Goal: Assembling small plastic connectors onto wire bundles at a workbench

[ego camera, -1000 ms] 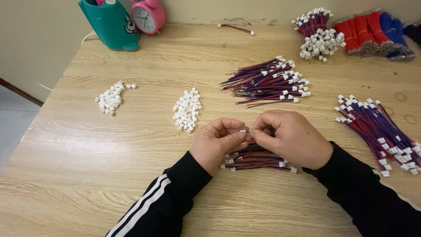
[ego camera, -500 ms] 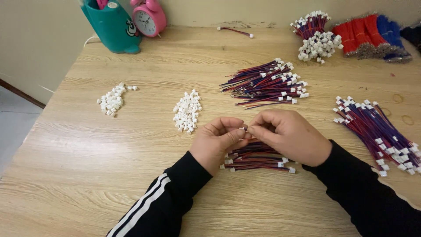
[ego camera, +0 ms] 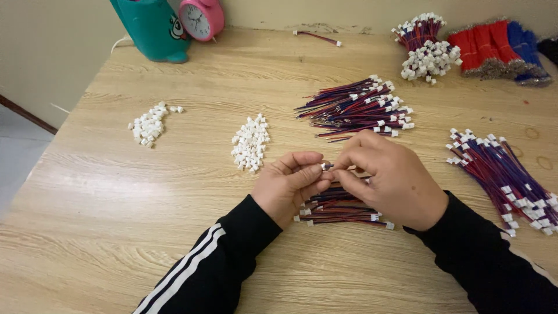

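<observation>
Left hand point(ego camera: 290, 187): pinches a small white connector point(ego camera: 323, 166) between thumb and forefinger; grip closed tight on it, just above the bench point(ego camera: 174, 232).
Right hand point(ego camera: 392, 177): fingertips meet the left hand's at the connector; grip closed, apparently on a thin wire end, though the fingers cover it and I cannot be sure.
Hidden: the wire between the fingertips is almost wholly covered; only the connector's white tip shows.
Small wire bundle point(ego camera: 340, 210): one, red and dark blue with white ends, lying on the bench under both hands, its middle hidden by them.
Middle wire pile point(ego camera: 357, 109): one fanned heap just beyond the hands; strands too many and too tangled to count.
Right wire pile point(ego camera: 505, 177): one, slanting toward the right edge, where its end is cut off.
Far wire bundle point(ego camera: 424, 35): one, at the back with a cluster of white connectors touching it.
Red and blue bundles point(ego camera: 500, 49): at the far right corner, partly cut off by the frame; count unclear.
Loose connector heaps: two, one near heap point(ego camera: 251, 142) just left of the hands, one left heap point(ego camera: 150, 123) well apart.
Single stray wire point(ego camera: 317, 36): one, at the back edge.
Teal container point(ego camera: 152, 28): one, top cut off.
Pink clock point(ego camera: 201, 17): one, beside it, top cut off.
Sleeves: two, black, the left with white stripes.
</observation>
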